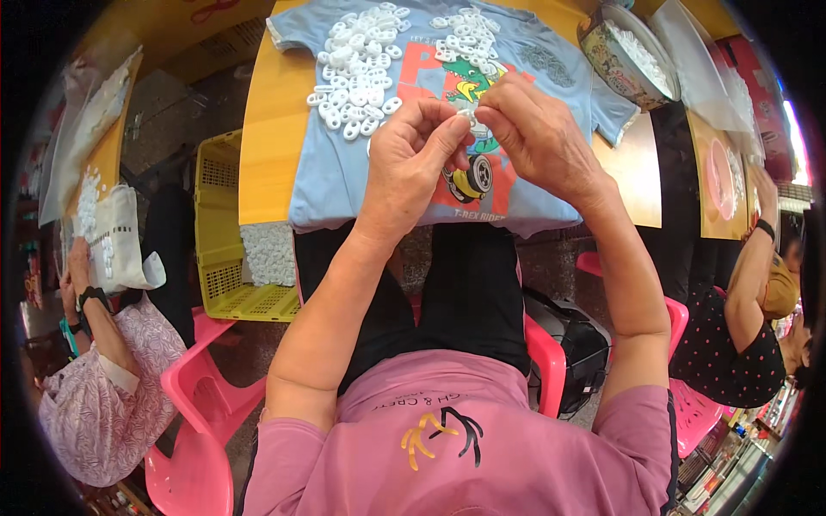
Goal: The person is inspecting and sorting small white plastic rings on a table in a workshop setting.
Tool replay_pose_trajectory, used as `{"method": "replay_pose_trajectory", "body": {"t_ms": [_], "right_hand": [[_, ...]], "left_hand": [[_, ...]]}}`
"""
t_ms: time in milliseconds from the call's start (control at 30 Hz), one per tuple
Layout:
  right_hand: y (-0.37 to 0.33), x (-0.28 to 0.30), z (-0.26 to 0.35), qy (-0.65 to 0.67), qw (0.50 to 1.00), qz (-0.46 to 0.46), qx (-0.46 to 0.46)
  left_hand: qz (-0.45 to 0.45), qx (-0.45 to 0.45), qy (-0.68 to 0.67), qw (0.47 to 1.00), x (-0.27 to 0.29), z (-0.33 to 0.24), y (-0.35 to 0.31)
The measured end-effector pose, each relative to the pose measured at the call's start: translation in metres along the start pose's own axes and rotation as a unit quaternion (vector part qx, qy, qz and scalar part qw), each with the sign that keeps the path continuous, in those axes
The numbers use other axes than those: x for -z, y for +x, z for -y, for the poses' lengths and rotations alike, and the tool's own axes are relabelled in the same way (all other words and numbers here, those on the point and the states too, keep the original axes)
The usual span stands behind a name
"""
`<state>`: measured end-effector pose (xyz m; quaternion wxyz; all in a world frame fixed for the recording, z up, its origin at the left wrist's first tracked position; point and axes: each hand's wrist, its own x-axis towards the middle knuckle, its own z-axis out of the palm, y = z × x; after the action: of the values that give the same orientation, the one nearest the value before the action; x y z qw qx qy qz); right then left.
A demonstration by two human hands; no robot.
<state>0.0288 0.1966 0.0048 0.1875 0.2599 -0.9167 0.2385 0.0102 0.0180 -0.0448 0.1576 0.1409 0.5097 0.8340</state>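
My left hand (411, 156) is closed, pinching a small white plastic piece (467, 113) between thumb and fingertips. Right beside it, the fingertips of my right hand (544, 142) are pressed together at the piece; whatever they pinch is too small to make out. Both hands are raised over a light blue T-shirt (331, 185) with a printed cartoon, spread flat on the table. A large pile of white oval plastic pieces with holes (357, 73) lies on the shirt beyond my left hand. A smaller pile of similar white pieces (467, 36) and a patch of tiny grey metallic parts (547, 64) lie farther back.
A round patterned tin (602, 53) with white pieces inside stands at the back right. At left, a yellow plastic crate (215, 232) sits beside a mass of white pieces (269, 255) below the tabletop (265, 163). People work at tables on both sides, near pink chairs (202, 378).
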Motion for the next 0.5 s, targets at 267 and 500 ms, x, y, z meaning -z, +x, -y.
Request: {"method": "replay_pose_trajectory", "body": {"t_ms": [267,500], "right_hand": [[0.003,-0.021,-0.002,0.058,0.997,-0.053,0.02],[0.0,-0.027,0.005,0.03,0.997,-0.064,-0.025]], "left_hand": [[-0.001,0.014,0.004,1.0,0.001,-0.002,0.002],[-0.007,0.005,0.007,1.0,0.001,0.0,0.003]]}}
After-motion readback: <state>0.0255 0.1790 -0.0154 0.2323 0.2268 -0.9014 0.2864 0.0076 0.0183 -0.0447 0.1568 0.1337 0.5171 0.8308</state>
